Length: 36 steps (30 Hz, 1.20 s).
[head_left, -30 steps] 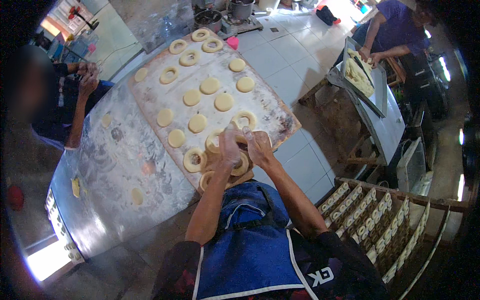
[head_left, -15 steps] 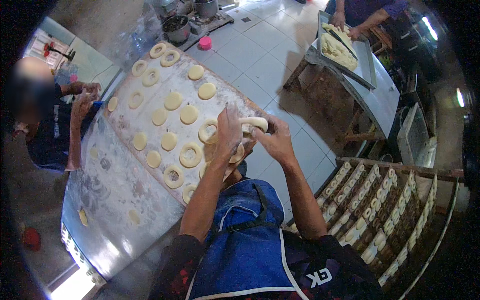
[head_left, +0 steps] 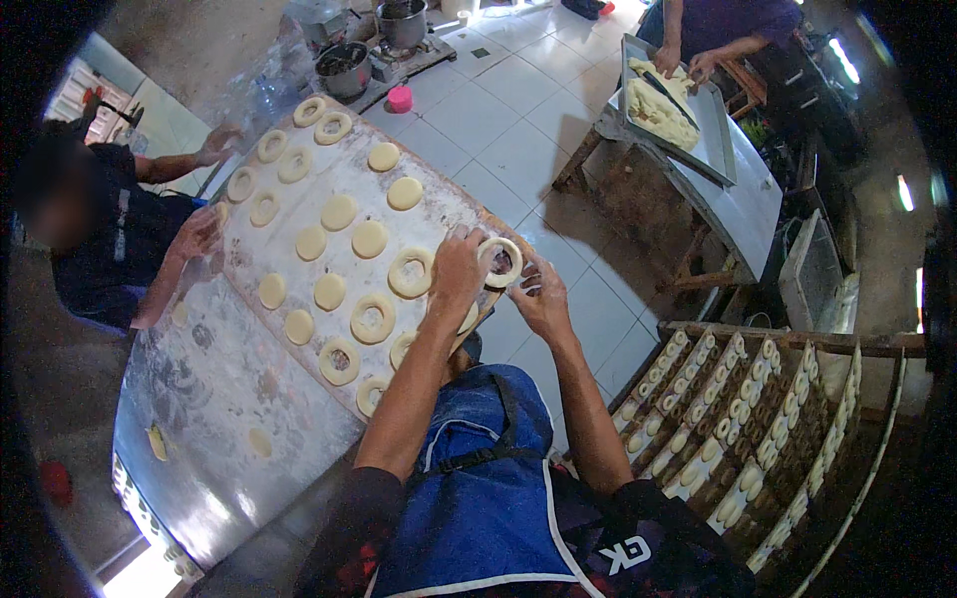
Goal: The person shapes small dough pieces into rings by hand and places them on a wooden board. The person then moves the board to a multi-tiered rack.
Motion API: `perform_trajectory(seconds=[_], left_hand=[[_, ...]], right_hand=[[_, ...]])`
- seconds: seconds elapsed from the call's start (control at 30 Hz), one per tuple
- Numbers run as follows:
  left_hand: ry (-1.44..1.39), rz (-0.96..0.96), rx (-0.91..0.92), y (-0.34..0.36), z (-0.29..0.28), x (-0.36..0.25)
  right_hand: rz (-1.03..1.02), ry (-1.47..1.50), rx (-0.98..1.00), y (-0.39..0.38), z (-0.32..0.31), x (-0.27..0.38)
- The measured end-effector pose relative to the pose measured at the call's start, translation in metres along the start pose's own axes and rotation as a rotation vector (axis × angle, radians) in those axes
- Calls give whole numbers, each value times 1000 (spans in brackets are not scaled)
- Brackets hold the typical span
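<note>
A pale dough ring [head_left: 515, 261] is face up between my hands at the right corner of the floured board [head_left: 289, 214]. My left hand [head_left: 459, 269] has its fingers bent around the ring's left side; part of the grip is hidden behind the back of the hand. At the ring's right edge is my right hand [head_left: 541, 301], its thumb and fingers bent but apart, fingertips close against the dough. Several shaped rings, such as one dough ring [head_left: 390, 319] left of my forearm, lie on the board beside flat dough discs [head_left: 370, 239]. Another piece is partly covered by my left wrist.
A metal tabletop [head_left: 259, 399] extends left of the board, where a co-worker's hand [head_left: 199, 231] rests near its edge. To the lower right stands a rack [head_left: 797, 337] with rows of rings. Far right, another person handles dough in a tray [head_left: 713, 149]. Pots [head_left: 342, 72] stand beyond.
The ring has turned from edge-on to face up and come lower, nearer the board's corner. My right hand has shifted slightly left. The co-worker's hands at left have moved apart.
</note>
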State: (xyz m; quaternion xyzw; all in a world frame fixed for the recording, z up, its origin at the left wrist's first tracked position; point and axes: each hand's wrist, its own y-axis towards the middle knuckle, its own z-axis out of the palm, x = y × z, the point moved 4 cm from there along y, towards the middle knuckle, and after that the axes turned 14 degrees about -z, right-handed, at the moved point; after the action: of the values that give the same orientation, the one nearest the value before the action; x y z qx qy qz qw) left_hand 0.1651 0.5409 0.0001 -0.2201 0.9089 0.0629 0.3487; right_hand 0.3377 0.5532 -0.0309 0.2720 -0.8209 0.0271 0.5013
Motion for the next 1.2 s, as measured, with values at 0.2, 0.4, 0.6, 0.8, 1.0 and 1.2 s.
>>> perform_trajectory(seconds=[0.2,0.4,0.6,0.8,1.0,1.2], left_hand=[[44,-22,-231,-62,-71,17],[158,-867,-620,-237,-217,225],[434,-953,-470,-365,-283,351],[-186,-980,-393,-358,-285,318],[-1115,-909,-416,-366,-263,321],[-1311,-920,-376,-385,-274,334]], right_hand=[[91,-97,-77,-19,-4,6],[59,233,-31,-33,14,73],[-220,248,227,-23,101,161],[-404,366,831,-88,265,257],[-798,234,798,-147,349,317],[-684,410,770,-166,371,318]])
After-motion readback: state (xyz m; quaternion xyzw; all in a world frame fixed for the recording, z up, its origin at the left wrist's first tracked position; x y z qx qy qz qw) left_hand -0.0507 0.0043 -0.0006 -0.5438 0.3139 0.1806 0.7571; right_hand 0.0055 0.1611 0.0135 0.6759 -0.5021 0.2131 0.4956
